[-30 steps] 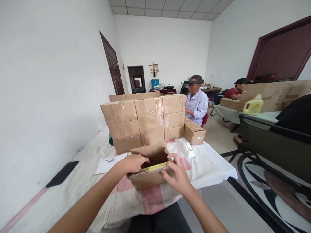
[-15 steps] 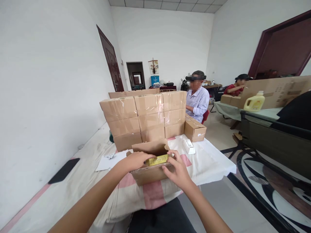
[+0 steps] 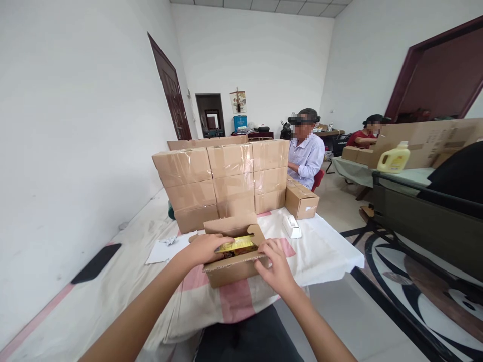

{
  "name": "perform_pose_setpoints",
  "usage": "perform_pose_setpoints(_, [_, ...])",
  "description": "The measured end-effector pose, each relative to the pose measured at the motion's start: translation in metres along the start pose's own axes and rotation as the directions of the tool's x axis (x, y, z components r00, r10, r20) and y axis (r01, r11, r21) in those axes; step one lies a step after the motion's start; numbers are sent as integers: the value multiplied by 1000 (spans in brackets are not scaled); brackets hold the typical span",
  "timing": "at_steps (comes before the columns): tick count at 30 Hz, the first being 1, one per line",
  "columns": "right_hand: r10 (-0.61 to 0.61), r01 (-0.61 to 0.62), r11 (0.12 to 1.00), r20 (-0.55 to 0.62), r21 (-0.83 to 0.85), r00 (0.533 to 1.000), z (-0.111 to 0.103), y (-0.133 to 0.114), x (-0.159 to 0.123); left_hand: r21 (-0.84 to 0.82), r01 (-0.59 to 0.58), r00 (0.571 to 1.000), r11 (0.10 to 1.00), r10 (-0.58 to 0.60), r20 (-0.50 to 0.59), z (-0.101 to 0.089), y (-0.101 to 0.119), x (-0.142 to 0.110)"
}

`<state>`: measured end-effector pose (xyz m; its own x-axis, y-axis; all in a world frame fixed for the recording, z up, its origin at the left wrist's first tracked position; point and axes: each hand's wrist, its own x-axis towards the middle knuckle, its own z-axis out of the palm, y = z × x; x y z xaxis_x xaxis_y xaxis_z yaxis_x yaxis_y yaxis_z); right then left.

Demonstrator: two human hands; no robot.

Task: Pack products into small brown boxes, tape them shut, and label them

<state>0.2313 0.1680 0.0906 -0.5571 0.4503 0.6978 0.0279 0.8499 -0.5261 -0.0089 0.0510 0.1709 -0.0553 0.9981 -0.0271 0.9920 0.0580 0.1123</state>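
An open cardboard box (image 3: pixel 231 274) stands at the near edge of the cloth-covered table, its back flap raised. Inside it lies a yellow packet (image 3: pixel 237 245), partly sunk below the rim. My left hand (image 3: pixel 207 248) reaches over the box's left side, its fingers closed on the packet's left end; the fingertips are partly hidden. At the right front corner, my right hand (image 3: pixel 273 261) grips the box wall, thumb outside and fingers over the rim.
Taped cardboard boxes (image 3: pixel 222 176) are stacked behind the open box, with another box (image 3: pixel 303 198) to their right. A white tape dispenser (image 3: pixel 292 227) sits nearby. Left are a paper sheet (image 3: pixel 169 247) and a black flat object (image 3: pixel 96 263). A person (image 3: pixel 306 151) sits beyond.
My left hand and the packet have shifted slightly left, and the packet now tilts, showing more of its front. My right hand has moved from the packet's end onto the box edge.
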Motion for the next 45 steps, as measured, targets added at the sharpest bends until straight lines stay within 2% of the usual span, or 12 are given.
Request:
perform_pose_setpoints(9, [12,-12,1000,13,-1,1000,-3,-2,3,-240,-22,975,970,-32,-219,-5,-12,-14])
perform_pose_setpoints(13, [37,-35,998,-34,60,999,1,3,3,-414,-29,828,910,-210,-520,3,-27,-29])
perform_pose_setpoints(17, [145,-113,980,-205,161,968,15,23,3,-525,-161,682,835,-290,-671,39,-31,-30])
perform_pose_setpoints(21, [175,-124,969,-241,213,955,30,42,4,-629,-325,745,706,-218,-630,75,-35,-19])
perform_pose_setpoints(23, [198,-136,963,-266,235,943,36,49,6,-713,-308,812,630,-217,-542,86,-41,-14])
perform_pose_setpoints(25, [231,-162,952,-264,260,937,41,55,11,-736,-264,812,623,-268,-518,93,-50,-9])
perform_pose_setpoints(30, [298,-247,927,-153,282,942,49,62,31,-650,-315,577,691,-404,-710,105,-71,3])
perform_pose_setpoints(32, [314,-255,920,-170,297,934,55,62,36,-737,-295,551,608,-522,-652,111,-72,6])
perform_pose_setpoints(35, [282,-221,932,-193,286,940,66,59,38,-875,-324,577,359,-658,-484,119,-70,4])
perform_pose_setpoints(37, [262,-207,942,-190,264,946,71,56,38,-881,-367,584,297,-664,-467,121,-71,-2])
perform_pose_setpoints(41, [316,-267,928,-169,258,934,77,52,40,-678,-312,670,666,-352,-654,102,-81,-20])
perform_pose_setpoints(45, [347,-284,896,-139,341,928,82,49,43,-343,-103,874,934,-80,-480,56,-66,-27])
